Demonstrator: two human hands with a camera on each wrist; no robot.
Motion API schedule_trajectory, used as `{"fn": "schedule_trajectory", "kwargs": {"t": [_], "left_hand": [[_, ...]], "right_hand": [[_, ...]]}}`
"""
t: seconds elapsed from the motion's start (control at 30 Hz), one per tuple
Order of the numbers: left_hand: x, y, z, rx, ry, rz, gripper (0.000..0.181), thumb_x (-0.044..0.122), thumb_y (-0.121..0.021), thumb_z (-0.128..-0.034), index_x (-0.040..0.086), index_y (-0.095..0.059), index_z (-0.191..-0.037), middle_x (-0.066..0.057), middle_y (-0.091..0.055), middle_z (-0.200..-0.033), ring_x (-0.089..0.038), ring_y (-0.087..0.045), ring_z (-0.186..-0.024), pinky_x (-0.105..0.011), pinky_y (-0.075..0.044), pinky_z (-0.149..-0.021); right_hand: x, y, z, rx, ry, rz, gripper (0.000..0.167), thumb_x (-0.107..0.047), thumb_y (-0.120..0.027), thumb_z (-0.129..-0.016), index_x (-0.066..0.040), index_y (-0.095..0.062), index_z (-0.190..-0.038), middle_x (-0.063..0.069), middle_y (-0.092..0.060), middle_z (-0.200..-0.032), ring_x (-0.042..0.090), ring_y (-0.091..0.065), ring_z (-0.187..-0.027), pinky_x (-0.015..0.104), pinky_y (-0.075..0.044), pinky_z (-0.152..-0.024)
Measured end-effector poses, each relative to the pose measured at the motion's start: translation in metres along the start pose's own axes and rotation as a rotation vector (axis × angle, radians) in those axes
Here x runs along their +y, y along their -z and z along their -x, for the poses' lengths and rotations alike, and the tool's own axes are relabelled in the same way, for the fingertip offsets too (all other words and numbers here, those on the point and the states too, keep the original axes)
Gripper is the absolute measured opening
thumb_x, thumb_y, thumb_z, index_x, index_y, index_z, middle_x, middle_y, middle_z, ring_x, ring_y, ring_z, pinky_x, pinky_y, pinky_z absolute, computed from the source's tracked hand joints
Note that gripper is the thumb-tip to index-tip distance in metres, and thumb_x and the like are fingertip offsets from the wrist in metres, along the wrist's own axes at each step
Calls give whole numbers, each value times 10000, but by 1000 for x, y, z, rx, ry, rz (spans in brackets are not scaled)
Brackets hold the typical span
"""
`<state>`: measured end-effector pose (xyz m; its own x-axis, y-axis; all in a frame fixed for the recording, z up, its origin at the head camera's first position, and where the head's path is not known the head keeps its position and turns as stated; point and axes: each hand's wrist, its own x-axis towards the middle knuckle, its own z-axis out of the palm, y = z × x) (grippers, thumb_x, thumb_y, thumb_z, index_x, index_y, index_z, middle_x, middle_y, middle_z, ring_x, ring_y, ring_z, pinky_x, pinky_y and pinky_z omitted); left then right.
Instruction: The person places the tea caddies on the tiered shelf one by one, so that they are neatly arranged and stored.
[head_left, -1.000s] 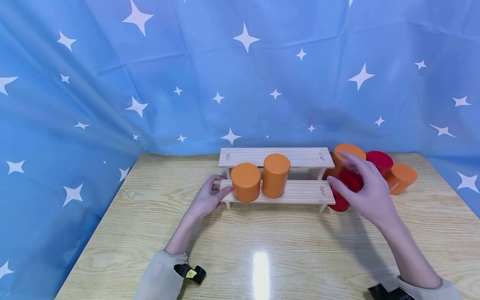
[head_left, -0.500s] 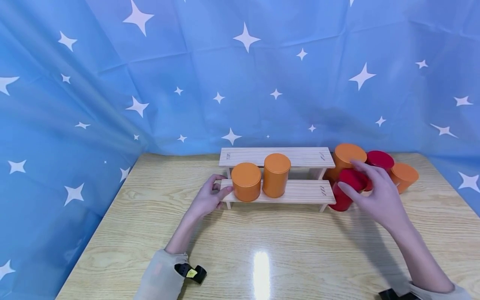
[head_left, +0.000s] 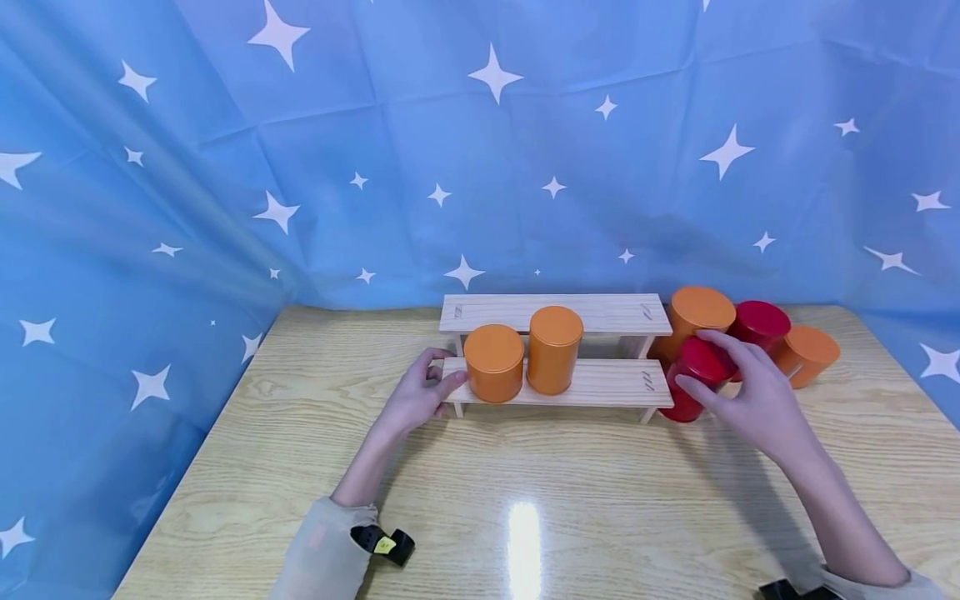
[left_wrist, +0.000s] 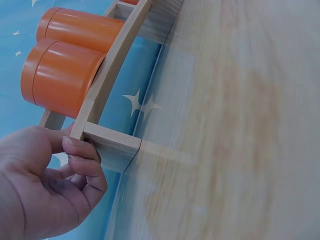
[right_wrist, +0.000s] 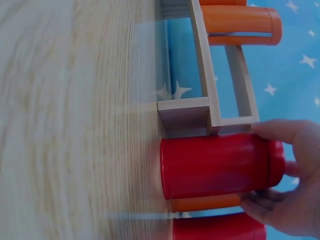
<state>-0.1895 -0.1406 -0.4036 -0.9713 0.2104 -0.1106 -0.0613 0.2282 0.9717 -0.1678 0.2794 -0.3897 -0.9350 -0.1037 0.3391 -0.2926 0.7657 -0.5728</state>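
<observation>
A two-step wooden shelf [head_left: 600, 385] stands on the table. My left hand [head_left: 415, 392] pinches the left end of its lower step; the left wrist view shows the thumb and curled fingers at that corner. Two orange canisters stand on this step, a short wide one [head_left: 493, 367] and a taller one [head_left: 555, 350]. Beyond the shelf's right end, a red canister [right_wrist: 220, 166] stands on the table. My right hand [head_left: 757, 400] grips it around the lid, thumb on the shelf side and fingers on the far side. Part of the lid is hidden behind the fingers.
Behind the red canister stand a large orange canister [head_left: 701, 307] and a second red canister [head_left: 761, 321]. Another orange canister [head_left: 812, 354] is at the far right. A blue star-patterned cloth [head_left: 420, 142] hangs behind the table [head_left: 337, 350].
My right hand has moved slightly right and down onto the red canister's lid, its thumb and fingers drawing closer together. The left hand keeps its hold on the shelf.
</observation>
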Motion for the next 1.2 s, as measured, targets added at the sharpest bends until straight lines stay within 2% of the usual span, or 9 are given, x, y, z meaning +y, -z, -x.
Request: {"fn": "schedule_trajectory", "kwargs": {"t": [0.17,0.43,0.5,0.73,0.97,1.2], "left_hand": [[-1,1,-1,-2,14,0,403,104,-618,-1022,-32,-455,-1363,-42,-444,-750,-145,-424,-503,-241,-377,-502],[-27,2,-15,6,22,-3,431,148,-625,-1024,7,-449,-1391,-36,-427,-748,-155,-424,-493,-250,-364,-482],[-29,3,-16,9,18,-2,437,176,-638,-1018,30,-459,-1388,-31,-435,-756,-150,-425,-493,-249,-367,-477],[-31,4,-16,6,5,-3,441,226,-667,-1002,61,-486,-1368,-36,-458,-773,-138,-432,-497,-249,-381,-478],[-29,3,-15,10,4,-3,421,214,-662,-1005,59,-488,-1357,-33,-453,-765,-137,-441,-497,-246,-387,-477],[-28,3,-16,12,5,-5,426,221,-664,-1003,62,-487,-1356,-35,-454,-778,-148,-439,-502,-253,-385,-482]], "right_hand": [[1,0,0,4,17,13,725,-127,-869,-800,-8,-504,-1415,260,-541,-1217,355,-497,-974,197,-448,-584],[-3,2,1,100,17,44,673,-177,-895,-777,-64,-594,-1368,149,-629,-1103,155,-483,-754,192,-393,-557],[-6,4,1,129,9,35,668,-174,-898,-771,-85,-605,-1365,138,-625,-1108,134,-467,-768,179,-384,-560],[-19,13,3,196,3,-24,674,-122,-886,-771,-89,-605,-1384,200,-580,-1234,47,-415,-996,54,-365,-665],[-31,19,5,270,6,-48,698,-88,-884,-759,-150,-615,-1399,148,-587,-1289,-40,-412,-1070,33,-352,-730],[-47,16,6,275,41,-99,717,-42,-891,-737,-168,-627,-1392,97,-580,-1255,6,-454,-1072,17,-381,-751]]}}
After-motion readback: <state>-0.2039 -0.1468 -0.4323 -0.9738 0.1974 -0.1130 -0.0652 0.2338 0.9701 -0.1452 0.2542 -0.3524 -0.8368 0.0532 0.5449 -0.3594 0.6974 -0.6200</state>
